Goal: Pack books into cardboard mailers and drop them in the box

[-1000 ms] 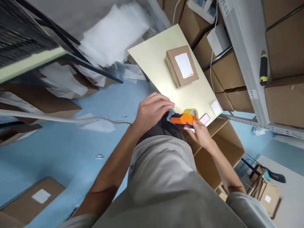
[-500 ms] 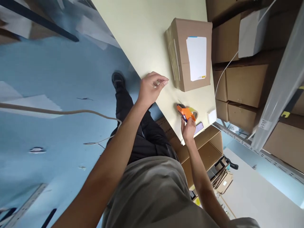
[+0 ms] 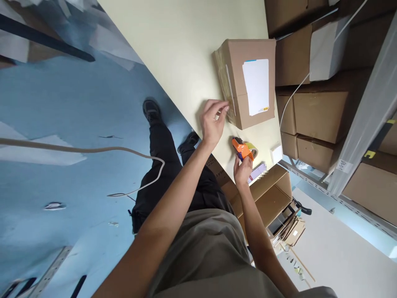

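My left hand (image 3: 213, 123) is at the near side of a brown cardboard box (image 3: 256, 120), its thumb and fingertips pinched together. The fingertips are beside the tape strips on that side; anything between them is too small to make out. The box sits on the pale table (image 3: 173, 54) and carries a white label (image 3: 256, 87) on its facing panel. My right hand (image 3: 243, 170) is wrapped round an orange tape dispenser (image 3: 242, 148), which has a roll of tape in it. Close to that hand lies a phone (image 3: 257, 172) with its screen lit.
A small white block (image 3: 276, 153) stands at the table's corner. Below it is an open cardboard box (image 3: 273, 203). Shelves with several cartons (image 3: 321, 109) run along the right. A cable (image 3: 136, 152) hangs at the left above the blue floor.
My left hand has moved right, up to the taped side of the box. My right hand keeps hold of the tape dispenser with little movement. The view has shifted slightly.
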Action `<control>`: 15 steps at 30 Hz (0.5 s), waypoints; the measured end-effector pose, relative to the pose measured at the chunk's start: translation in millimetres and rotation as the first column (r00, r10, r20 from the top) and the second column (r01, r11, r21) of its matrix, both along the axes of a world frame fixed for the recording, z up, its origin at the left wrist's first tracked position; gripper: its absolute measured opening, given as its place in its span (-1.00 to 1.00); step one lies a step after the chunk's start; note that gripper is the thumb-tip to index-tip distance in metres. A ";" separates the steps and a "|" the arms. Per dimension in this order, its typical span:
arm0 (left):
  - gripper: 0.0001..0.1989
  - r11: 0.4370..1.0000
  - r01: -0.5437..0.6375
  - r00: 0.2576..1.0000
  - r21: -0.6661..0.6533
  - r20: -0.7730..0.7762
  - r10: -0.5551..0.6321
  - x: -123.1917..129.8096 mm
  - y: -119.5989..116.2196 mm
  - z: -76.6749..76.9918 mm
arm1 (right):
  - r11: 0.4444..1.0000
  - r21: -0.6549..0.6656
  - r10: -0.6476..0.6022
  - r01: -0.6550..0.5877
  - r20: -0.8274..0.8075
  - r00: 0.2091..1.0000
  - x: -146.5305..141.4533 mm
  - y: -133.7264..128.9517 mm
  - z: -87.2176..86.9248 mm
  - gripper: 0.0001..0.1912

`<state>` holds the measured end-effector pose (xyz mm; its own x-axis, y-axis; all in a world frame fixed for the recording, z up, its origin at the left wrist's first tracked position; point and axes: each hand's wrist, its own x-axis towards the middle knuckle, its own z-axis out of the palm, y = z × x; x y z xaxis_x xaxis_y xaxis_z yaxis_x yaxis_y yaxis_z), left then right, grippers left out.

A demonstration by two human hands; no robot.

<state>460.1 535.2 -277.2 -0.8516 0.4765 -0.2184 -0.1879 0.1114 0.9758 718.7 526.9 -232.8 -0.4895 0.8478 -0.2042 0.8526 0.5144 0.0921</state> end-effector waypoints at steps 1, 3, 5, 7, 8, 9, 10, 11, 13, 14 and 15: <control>-0.63 1.000 -0.015 0.999 -0.019 0.029 0.015 1.2 2.5 1.7 | 1.000 0.001 -0.006 0.006 -0.001 1.000 -0.6 -2.4 -0.1 -0.61; -0.55 0.997 -0.056 0.995 -0.043 0.085 0.060 5.8 5.2 7.3 | 1.000 0.019 -0.013 0.013 -0.008 1.000 -0.4 -7.7 -0.2 -0.60; -0.49 0.994 -0.090 0.985 -0.059 0.140 0.097 17.2 5.3 19.6 | 0.999 0.032 -0.018 0.018 -0.009 1.000 1.1 -12.2 0.1 -0.60; -0.41 0.992 -0.095 0.976 -0.080 0.190 0.109 37.1 6.2 40.2 | 1.000 0.025 -0.017 0.017 -0.002 1.000 3.0 -14.6 1.8 -0.63; -0.38 0.991 -0.092 0.972 -0.095 0.207 0.111 49.4 8.3 52.3 | 1.000 0.016 -0.013 0.013 0.000 1.000 3.8 -14.8 3.4 -0.65; -0.34 0.992 -0.077 0.970 -0.104 0.223 0.099 62.3 12.2 64.2 | 1.000 0.000 -0.005 0.005 0.001 1.000 4.4 -14.3 5.4 -0.67; -0.28 0.993 -0.056 0.968 -0.108 0.239 0.080 74.6 17.8 74.5 | 1.000 -0.020 0.003 -0.003 0.003 1.000 4.6 -13.2 7.8 -0.69; -0.21 0.993 -0.040 0.967 -0.115 0.246 0.067 85.2 24.9 82.3 | 0.999 -0.044 0.007 -0.006 0.007 1.000 4.3 -11.7 10.7 -0.71; -0.12 0.992 -0.006 0.966 -0.126 0.255 0.038 98.1 40.3 87.4 | 0.996 -0.089 -0.008 0.010 0.025 1.000 1.9 -8.5 17.2 -0.72; -0.10 0.992 0.017 0.964 -0.122 0.264 0.016 99.1 46.5 84.7 | 0.994 -0.108 -0.023 0.027 0.038 0.999 -0.4 -7.2 20.6 -0.72; -0.09 0.993 0.038 0.961 -0.114 0.276 -0.005 96.4 50.5 79.0 | 0.991 -0.124 -0.042 0.048 0.051 0.998 -3.6 -6.5 23.8 -0.73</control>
